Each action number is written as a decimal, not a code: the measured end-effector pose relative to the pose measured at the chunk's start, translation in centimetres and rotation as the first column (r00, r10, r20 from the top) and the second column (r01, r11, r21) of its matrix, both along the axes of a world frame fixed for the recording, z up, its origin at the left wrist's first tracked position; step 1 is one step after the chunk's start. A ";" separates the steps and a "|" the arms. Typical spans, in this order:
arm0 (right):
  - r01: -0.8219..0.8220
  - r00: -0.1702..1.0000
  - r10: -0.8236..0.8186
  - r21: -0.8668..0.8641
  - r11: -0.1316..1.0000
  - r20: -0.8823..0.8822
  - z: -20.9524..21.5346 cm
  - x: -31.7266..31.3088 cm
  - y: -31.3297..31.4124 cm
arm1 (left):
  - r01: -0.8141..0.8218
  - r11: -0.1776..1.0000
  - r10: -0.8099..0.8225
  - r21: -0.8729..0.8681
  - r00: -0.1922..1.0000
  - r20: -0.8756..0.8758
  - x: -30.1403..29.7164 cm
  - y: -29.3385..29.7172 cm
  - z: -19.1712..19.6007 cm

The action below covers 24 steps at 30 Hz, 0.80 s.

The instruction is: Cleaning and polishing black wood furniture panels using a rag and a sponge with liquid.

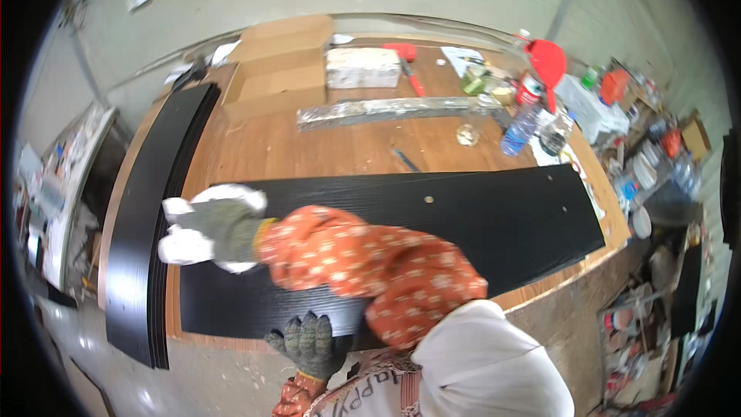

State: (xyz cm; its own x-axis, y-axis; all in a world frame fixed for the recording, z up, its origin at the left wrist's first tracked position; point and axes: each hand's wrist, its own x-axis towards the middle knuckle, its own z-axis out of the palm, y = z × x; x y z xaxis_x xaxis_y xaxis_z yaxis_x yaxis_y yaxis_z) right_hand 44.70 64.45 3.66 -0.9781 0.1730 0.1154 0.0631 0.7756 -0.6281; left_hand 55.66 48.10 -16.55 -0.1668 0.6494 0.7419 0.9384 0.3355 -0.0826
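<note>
A long black wood-grain board lies flat across the worktable. My right arm, in an orange patterned sleeve, reaches over it to the left. The gloved right hand presses a bunched white cloth at the board's left end, the cloth bulging out around the fingers. Down at the board's front edge is my gloved left hand, its fingers spread and holding nothing. Left of the board, close to the cloth, stands a stack of narrow black boards.
Behind the board are an open cardboard box, a white block, a foil-wrapped bar, and a red-handled tool. Plastic bottles and a red can crowd the back right. Cluttered shelves stand to the right.
</note>
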 end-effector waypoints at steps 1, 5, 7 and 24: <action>0.133 0.984 -0.146 0.124 0.983 0.100 2.8 5.8 3.3 | 0.050 0.999 -0.050 0.006 0.999 -0.017 0.1 0.4 0.8; 0.206 0.829 -0.023 0.267 0.942 -0.559 -6.3 18.3 17.2 | 0.188 0.980 -0.189 -0.070 0.982 -0.004 1.0 1.5 3.7; 0.276 0.854 -0.047 0.373 0.886 -0.518 -7.5 26.1 23.8 | 0.223 0.969 -0.222 -0.111 0.975 0.015 1.6 0.9 4.7; 0.597 0.788 -0.376 0.458 0.659 -0.487 -13.3 60.3 32.9 | 0.142 0.855 -0.208 -0.499 0.975 -0.078 14.8 7.2 7.1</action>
